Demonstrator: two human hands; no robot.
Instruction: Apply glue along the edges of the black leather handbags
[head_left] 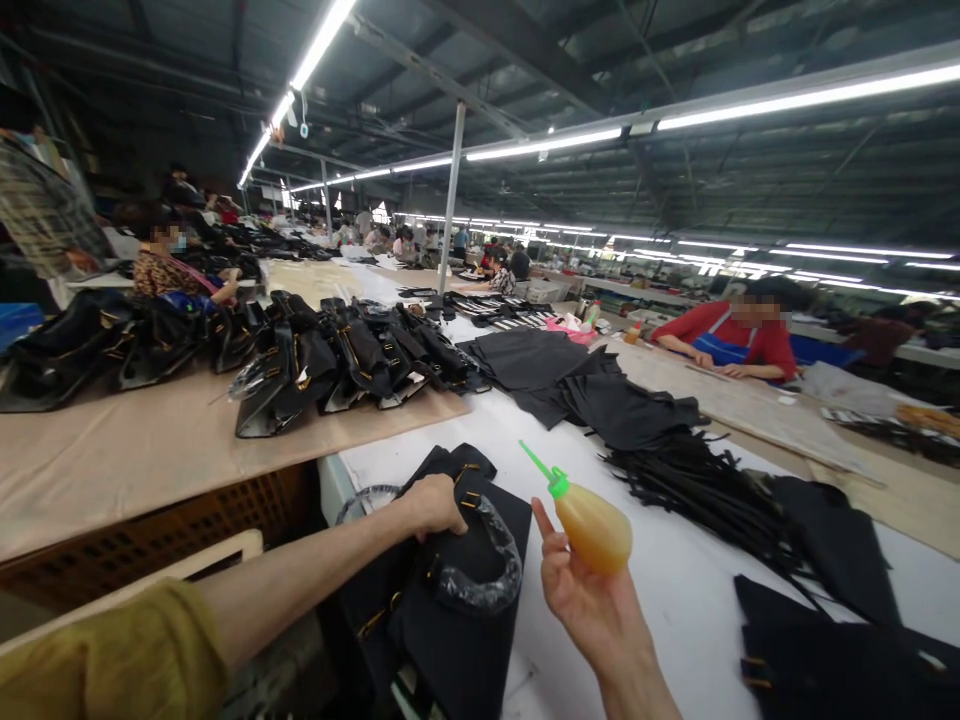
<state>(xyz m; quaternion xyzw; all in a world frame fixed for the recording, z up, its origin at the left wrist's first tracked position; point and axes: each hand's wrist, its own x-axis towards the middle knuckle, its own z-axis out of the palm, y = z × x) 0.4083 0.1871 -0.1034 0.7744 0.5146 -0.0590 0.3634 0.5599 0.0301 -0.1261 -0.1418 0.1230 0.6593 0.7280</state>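
Observation:
My left hand (435, 503) is closed on the top edge of a black handbag (457, 590) that lies on the white table (675, 580) in front of me. The bag's handle (487, 580) is wrapped in clear plastic. My right hand (589, 600) holds up a squeeze bottle (592, 525) of amber liquid with a green nozzle pointing up and to the left. The bottle hovers just right of the bag, above the table.
Black fabric pieces (570, 375) and a heap of black straps (697, 485) lie further along the table. Rows of finished black bags (337, 355) cover the beige table on the left. A worker in red (731, 340) sits at the right; other people work further back.

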